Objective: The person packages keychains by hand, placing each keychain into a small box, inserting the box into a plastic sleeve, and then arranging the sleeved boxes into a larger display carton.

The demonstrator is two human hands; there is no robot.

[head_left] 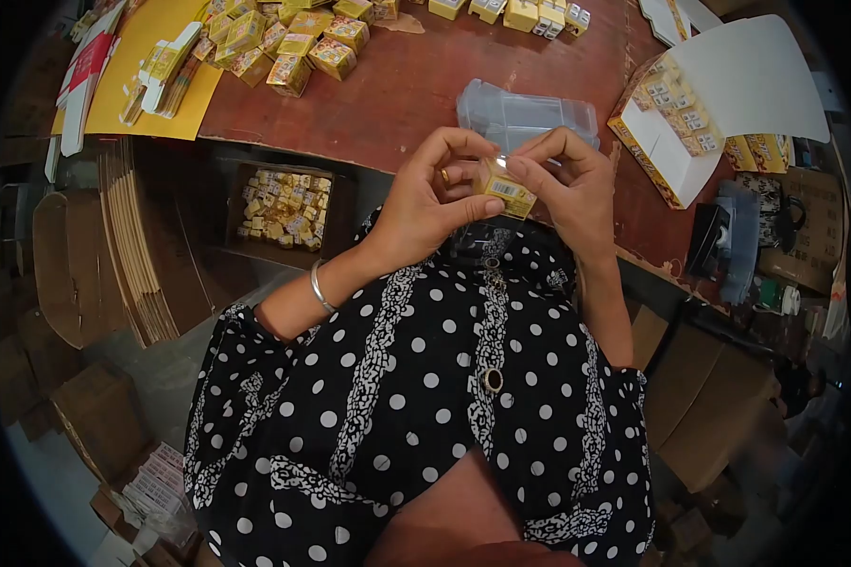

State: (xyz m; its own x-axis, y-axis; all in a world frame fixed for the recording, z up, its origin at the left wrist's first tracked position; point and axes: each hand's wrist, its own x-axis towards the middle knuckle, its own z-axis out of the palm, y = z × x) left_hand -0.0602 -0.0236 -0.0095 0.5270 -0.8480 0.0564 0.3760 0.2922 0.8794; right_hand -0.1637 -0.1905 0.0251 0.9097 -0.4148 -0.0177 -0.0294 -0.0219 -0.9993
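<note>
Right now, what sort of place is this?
Probably a small packing workshop: yellow boxes heaped on a worktable, a partly filled display carton, and stacked cardboard.

A small yellow box [514, 199] is held up off the red-brown table [397, 90], overlapping its near edge from this viewpoint. The box is tilted, with one printed side towards the viewer, showing a black-and-white barcode [504, 188] and smaller, unreadable print beneath. Its upper end looks clear and glossy, catching a bright highlight; fingers partly cover it, so whether that end is closed cannot be told.
</note>
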